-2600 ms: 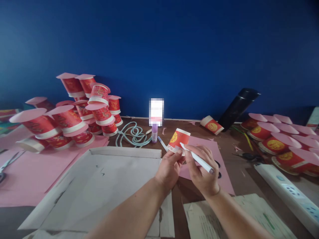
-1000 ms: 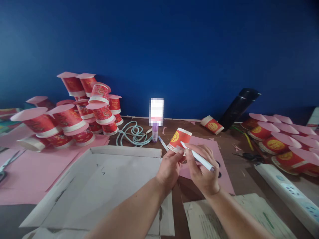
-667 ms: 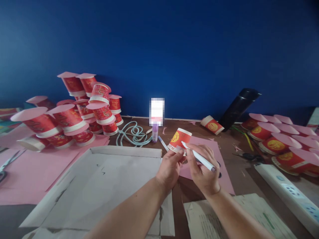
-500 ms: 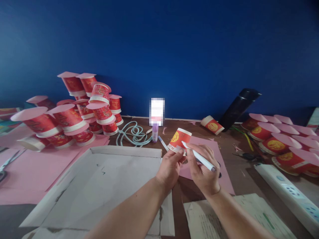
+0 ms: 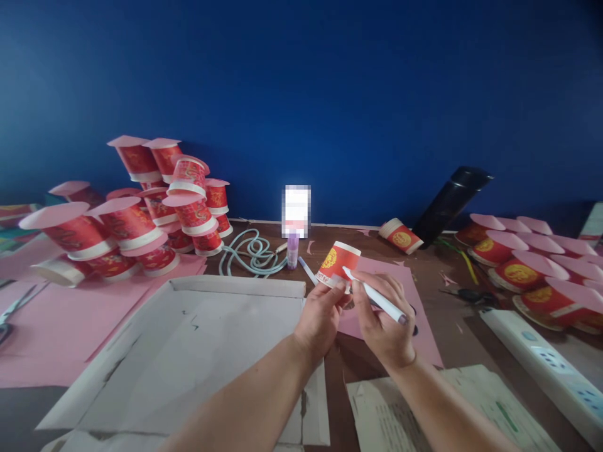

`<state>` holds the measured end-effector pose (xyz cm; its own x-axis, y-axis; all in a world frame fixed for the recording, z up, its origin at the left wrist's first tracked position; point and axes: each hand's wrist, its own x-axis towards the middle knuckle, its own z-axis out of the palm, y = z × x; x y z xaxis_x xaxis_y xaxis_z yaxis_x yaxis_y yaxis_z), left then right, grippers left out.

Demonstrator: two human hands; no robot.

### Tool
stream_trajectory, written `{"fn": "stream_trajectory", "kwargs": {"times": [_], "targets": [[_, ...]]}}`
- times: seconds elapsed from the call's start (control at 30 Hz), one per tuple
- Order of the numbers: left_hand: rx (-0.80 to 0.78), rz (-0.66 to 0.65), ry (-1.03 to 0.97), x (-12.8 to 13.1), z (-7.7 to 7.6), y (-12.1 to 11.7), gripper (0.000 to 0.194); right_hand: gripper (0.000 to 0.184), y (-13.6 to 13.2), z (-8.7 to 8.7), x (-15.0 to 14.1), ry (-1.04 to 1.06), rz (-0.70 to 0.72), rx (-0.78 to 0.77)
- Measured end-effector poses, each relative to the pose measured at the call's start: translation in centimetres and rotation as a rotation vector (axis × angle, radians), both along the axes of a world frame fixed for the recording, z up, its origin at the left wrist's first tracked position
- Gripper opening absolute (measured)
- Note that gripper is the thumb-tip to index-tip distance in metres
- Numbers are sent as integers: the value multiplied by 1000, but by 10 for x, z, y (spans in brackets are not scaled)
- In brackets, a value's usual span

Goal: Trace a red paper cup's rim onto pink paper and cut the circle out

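Observation:
My left hand (image 5: pixel 322 317) is closed on the lower edge of a red paper cup (image 5: pixel 340 262) with a gold emblem, which it keeps tilted above the table. Held like a pen, a white marker (image 5: pixel 380 300) lies in the closed fingers of my right hand (image 5: pixel 387 317). Its white tip meets or almost meets the cup's red side; I cannot tell whether they touch. Below the hands lies a pink sheet (image 5: pixel 414 314), with dark scissor handles partly hidden behind my right hand. A purple glue stick (image 5: pixel 293 252) stands just beyond the cup, beside the marker's cap (image 5: pixel 308 271).
Stacked red cups with pink discs (image 5: pixel 127 223) stand at left, more (image 5: pixel 522 270) at right. A shallow cardboard box lid (image 5: pixel 211 351), coiled cable (image 5: pixel 254 254), lit phone (image 5: pixel 296 210), leaning black flask (image 5: pixel 455 204), tipped cups (image 5: pixel 400 236), power strip (image 5: pixel 541 358) and scissors (image 5: pixel 16 311) lie around.
The cup has shifted very slightly in my left hand's grip, and the view has drifted a little. Both hands keep the same hold on cup and marker.

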<state>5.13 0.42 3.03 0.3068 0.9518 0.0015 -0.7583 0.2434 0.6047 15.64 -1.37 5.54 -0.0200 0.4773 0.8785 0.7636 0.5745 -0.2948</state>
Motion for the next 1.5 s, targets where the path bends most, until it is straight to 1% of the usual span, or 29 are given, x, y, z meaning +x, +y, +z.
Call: {"fn": "stream_trajectory", "kwargs": {"times": [0.17,0.4,0.57,0.8,1.1,1.37,1.5], "targets": [[-2,0,-3,-1,1,0,21,22,0,-2,1,3,-3,-1],[-18,1,-2,0,0,0,24,23,1,-3,1,11,0,5],[-19,-2,-5,-1,1,0,26,19,0,-1,1,0,-15,-5],[-14,1,-7,0,0,-1,21,23,0,0,0,-7,-10,-4],[-16,6,-3,-1,2,-1,22,19,1,-1,0,0,-23,5],[-22,-9,-20,-1,1,-1,22,23,1,-2,0,-2,-8,-8],[-49,-4,-34,-1,1,0,21,27,0,-1,1,7,25,9]]}}
